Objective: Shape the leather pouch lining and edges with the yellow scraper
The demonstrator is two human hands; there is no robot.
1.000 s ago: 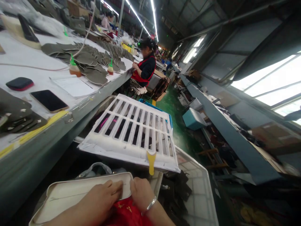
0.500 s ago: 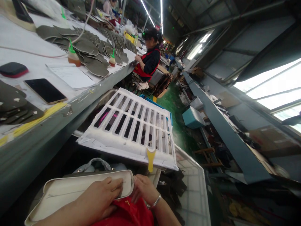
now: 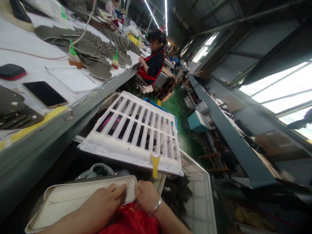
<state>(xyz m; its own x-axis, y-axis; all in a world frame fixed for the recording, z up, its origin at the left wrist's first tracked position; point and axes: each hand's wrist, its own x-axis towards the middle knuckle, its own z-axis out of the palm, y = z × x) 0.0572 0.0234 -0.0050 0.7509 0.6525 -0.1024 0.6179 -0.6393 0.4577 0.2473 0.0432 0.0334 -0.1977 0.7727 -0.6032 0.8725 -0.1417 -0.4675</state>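
A cream flat piece [image 3: 73,198] with a stitched edge, like a bag panel, lies across my lap over red cloth [image 3: 131,221]. My left hand [image 3: 107,200] rests on top of it, fingers pressed flat near its right end. My right hand [image 3: 146,198], with a silver bracelet at the wrist, grips the panel's right edge with curled fingers. Just beyond my hands a white slatted plastic grid [image 3: 136,133] lies tilted, with a yellow scraper [image 3: 155,164] hanging at its near edge.
A long worktable [image 3: 39,74] at the left carries a black phone [image 3: 45,94], a paper sheet, glue bottles [image 3: 73,60] and several grey cut pieces. A person in a red apron [image 3: 152,61] works farther along. A white crate [image 3: 202,195] and a teal box [image 3: 198,122] stand at right.
My right hand has closed back onto the panel's right edge after loosening slightly. The view has shifted a little; my left hand stays flat on the panel.
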